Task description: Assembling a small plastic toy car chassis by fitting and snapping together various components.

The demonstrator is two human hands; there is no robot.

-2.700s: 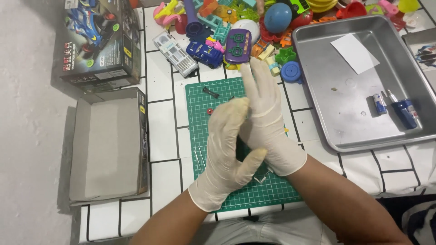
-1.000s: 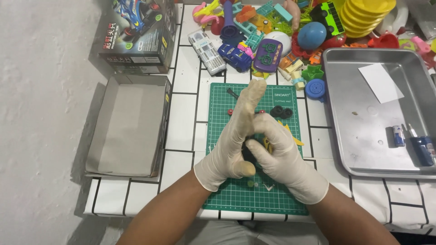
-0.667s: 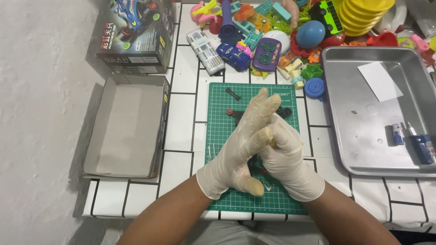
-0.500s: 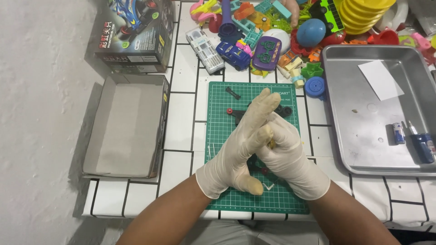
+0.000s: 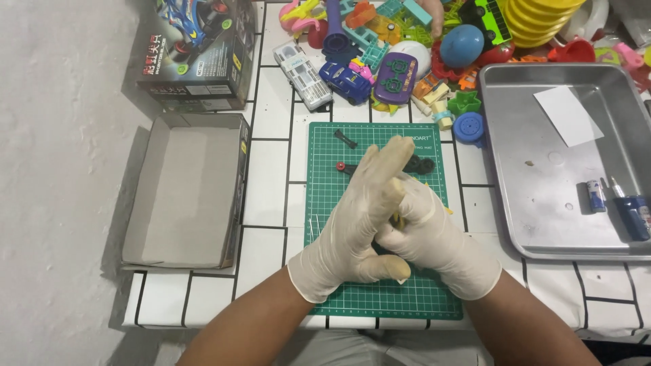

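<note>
So, quick rundown from the hands outward:

Grip: left hand (image 5: 352, 227) and right hand (image 5: 430, 234), both in pale gloves, are pressed together over the green cutting mat (image 5: 325, 176). Left fingers lie flat across the right. Something yellowish (image 5: 397, 218) peeks out between them, too hidden to say what it is or which hand has it clamped, so can't tell there.

Where it is: that hidden bit sits right in the middle of the two hands, just above the mat.

Doing it well: my guess, keep the hands low over the mat so anything that slips lands there, and go gentle.

On the mat: small black parts (image 5: 419, 165) and a red bit (image 5: 340, 166) just beyond the fingertips.

Further out: open cardboard box (image 5: 183, 190) to the left, metal tray (image 5: 542, 203) to the right, heap of colourful toys (image 5: 407, 41) at the far side of the table.
</note>
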